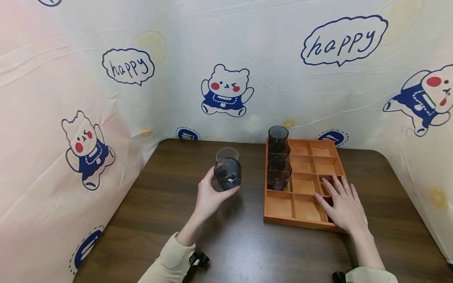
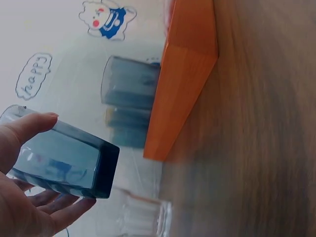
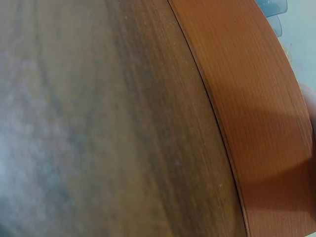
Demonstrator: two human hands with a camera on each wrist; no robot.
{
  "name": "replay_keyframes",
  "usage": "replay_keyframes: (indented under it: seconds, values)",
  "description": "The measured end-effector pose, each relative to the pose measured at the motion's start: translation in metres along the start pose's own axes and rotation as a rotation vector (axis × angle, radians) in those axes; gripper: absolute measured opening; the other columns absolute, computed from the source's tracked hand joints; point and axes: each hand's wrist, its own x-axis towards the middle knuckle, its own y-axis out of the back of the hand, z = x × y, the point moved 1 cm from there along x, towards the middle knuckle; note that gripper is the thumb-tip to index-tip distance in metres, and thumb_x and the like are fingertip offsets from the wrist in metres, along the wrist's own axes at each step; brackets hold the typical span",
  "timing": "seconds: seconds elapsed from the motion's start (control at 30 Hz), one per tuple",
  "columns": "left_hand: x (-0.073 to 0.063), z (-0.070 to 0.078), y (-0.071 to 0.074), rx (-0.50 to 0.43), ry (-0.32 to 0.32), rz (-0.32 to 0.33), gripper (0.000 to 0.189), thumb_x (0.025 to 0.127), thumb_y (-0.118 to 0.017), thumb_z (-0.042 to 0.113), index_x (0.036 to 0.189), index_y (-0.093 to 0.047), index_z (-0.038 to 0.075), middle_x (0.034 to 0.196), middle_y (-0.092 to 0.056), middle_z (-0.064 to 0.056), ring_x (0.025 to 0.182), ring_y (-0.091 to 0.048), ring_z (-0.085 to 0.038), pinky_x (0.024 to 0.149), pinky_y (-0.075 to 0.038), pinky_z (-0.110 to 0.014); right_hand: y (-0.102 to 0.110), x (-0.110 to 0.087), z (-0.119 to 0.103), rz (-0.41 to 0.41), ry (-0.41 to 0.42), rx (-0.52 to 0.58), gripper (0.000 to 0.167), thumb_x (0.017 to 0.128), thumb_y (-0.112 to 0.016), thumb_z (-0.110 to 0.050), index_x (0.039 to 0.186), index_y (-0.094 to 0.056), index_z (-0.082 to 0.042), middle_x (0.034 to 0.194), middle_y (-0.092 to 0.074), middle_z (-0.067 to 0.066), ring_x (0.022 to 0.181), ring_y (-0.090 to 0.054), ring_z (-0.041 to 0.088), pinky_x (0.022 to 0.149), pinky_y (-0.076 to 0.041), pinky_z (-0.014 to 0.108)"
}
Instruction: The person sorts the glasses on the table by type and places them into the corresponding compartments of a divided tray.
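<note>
My left hand grips a dark grey glass tumbler, thumb on one side and fingers on the other. In the left wrist view this tumbler hangs above the table, tilted. Just behind it in the head view shows a clear glass, partly hidden. To the right lies a wooden compartment tray, with three dark tumblers lined up in its left column. My right hand rests with spread fingers on the tray's near right part, covering some compartments.
The dark brown wooden table carries everything. A pale cloth printed with bears and "happy" bubbles hangs around its back and sides. In the right wrist view, the tray's side wall stands on the table.
</note>
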Motion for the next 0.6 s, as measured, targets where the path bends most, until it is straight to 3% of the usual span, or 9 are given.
replay_keyframes:
  seconds: [0.6]
  values:
    - [-0.015,0.019,-0.045,-0.079,-0.026,-0.162,0.073,0.076,-0.102,0.015,0.141,-0.07,0.019,0.133,-0.078,-0.002,0.122,-0.072,-0.017,0.105,-0.058,-0.031,0.0,-0.001,0.001,0.017,0.011,0.004,0.082,0.11,-0.05,-0.064,0.167,-0.042,-0.006,0.179,-0.022,0.031,0.169,-0.01,0.055,0.134,-0.008,0.074]
